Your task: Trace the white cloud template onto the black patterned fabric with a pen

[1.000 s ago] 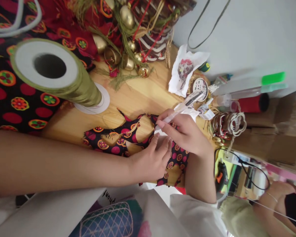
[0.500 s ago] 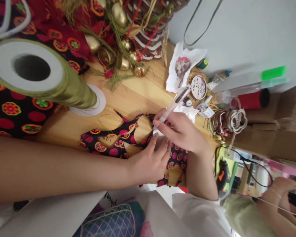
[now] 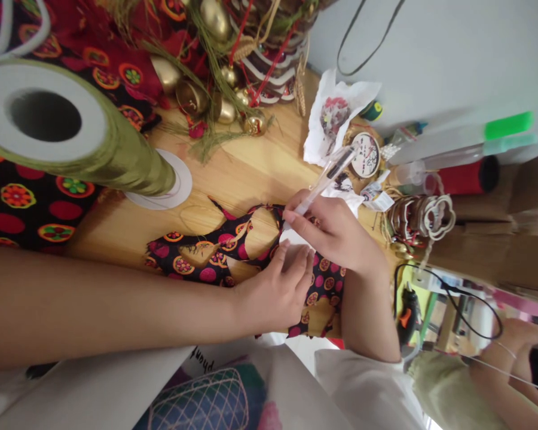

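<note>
My right hand [image 3: 329, 230] is closed around a clear gel pen [image 3: 327, 176], its tip down at the edge of a small white piece [image 3: 293, 237], perhaps card. With bent fingertips, my left hand [image 3: 280, 289] presses that white piece onto patterned fabric. The black fabric [image 3: 183, 263], printed with pink dots and orange fruit-like rounds, lies on the wooden table and has several holes cut in it. My fingers cover part of the white piece, and the pen's tip is hard to make out.
A tall spool of olive ribbon [image 3: 138, 152] stands at the left. Golden bells [image 3: 224, 110] with green cords lie beyond it. White paper [image 3: 320, 122], a round label [image 3: 365, 154], a red spool [image 3: 468, 175] and a glue gun [image 3: 409, 313] are on the right. Another person's arm [image 3: 497, 352] shows at lower right.
The view has shifted slightly, so the ribbon spool sits further left. The pen's angle has changed a little, and its tip stays by the white piece. My left hand keeps its place.
</note>
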The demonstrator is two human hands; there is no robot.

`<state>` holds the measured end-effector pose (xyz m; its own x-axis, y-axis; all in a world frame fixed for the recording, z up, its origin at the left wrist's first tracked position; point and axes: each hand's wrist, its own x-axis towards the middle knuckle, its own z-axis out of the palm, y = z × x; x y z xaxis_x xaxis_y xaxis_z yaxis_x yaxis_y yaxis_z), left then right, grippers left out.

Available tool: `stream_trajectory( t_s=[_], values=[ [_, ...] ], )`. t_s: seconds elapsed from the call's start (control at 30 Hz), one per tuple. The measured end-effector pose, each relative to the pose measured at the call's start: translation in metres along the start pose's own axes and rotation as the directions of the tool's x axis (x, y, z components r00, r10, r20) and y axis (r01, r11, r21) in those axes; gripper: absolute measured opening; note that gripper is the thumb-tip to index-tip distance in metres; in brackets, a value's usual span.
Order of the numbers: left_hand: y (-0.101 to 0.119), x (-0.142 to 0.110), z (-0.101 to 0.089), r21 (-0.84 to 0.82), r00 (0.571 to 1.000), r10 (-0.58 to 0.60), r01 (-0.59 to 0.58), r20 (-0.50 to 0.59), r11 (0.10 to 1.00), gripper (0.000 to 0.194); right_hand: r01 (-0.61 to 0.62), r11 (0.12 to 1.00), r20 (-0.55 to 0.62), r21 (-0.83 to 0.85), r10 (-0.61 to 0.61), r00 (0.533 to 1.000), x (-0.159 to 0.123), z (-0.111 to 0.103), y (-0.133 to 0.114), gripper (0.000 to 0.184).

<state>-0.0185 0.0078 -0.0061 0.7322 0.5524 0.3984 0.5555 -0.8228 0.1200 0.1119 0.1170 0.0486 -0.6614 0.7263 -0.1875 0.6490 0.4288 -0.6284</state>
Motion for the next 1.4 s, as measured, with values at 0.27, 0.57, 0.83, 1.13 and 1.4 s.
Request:
stream_trajectory(
  t_s=[0.27, 0.57, 0.83, 1.13, 1.4],
  values=[
    [0.001, 0.000, 0.000, 0.000, 1.000, -0.013, 0.013, -0.017, 1.000, 0.037, -0.002, 1.000, -0.002, 0.001, 0.002, 1.000, 0.000, 0.000, 0.001, 0.025],
    [0.001, 0.000, -0.001, 0.011, 1.000, -0.019, 0.019, -0.008, 1.000, 0.036, -0.016, 0.999, 0.015, 0.050, 0.015, 1.000, -0.001, -0.003, 0.001, 0.024],
    [0.001, 0.000, 0.000, 0.025, 1.000, -0.022, 0.022, -0.011, 0.999, 0.037, -0.072, 0.997, -0.018, 0.031, 0.073, 0.997, -0.001, -0.005, 0.004, 0.025],
    [0.003, -0.001, 0.001, 0.029, 0.999, -0.029, 0.030, -0.032, 0.999, 0.036, -0.156, 0.987, 0.005, 0.033, 0.156, 0.988, -0.004, -0.011, 0.005, 0.024],
    [0.003, -0.001, 0.001, 0.031, 0.999, -0.031, 0.032, -0.025, 0.999, 0.038, -0.177, 0.984, 0.028, -0.019, 0.178, 0.984, -0.006, -0.017, 0.006, 0.025]
  ],
)
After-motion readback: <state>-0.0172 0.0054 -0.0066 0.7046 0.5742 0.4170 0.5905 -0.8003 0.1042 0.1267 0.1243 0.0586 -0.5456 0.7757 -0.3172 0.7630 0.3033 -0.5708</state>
